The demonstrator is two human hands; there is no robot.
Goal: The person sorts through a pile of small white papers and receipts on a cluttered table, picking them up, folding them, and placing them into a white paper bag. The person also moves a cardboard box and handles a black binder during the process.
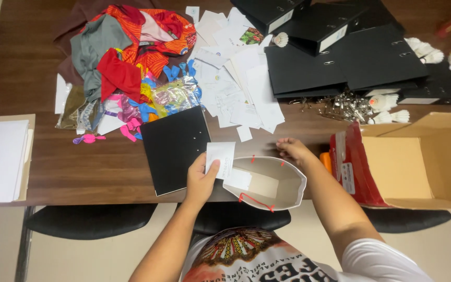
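The left hand (200, 177) is pinching a small white card (220, 159) between thumb and fingers, thumb lying on its face. The card is sitting just above that hand and right at the near-left rim of the paper bag (267, 183), whose mouth is gaping open between the two hands. The right hand (293, 150) is gripping the bag's far rim with curled fingers, pulling the opening wide.

The card is standing roughly upright in the view, its long axis running away from the person, its lower right corner reaching over the bag's edge. The bag is lying with its long axis running left to right between the hands, its mouth facing up at the camera, its red cord handle (257, 201) hanging at the near rim. Another white slip (238, 179) is already lying inside, just right of the left hand.

The left hand is much the nearer to the card; the right is across the opening from it.

A black folder (176, 149) is lying flat just left of the left hand. A cardboard box (418, 162) with a red pack (348, 167) is standing open just right of the right forearm. Loose papers (241, 78) are spreading beyond both hands.
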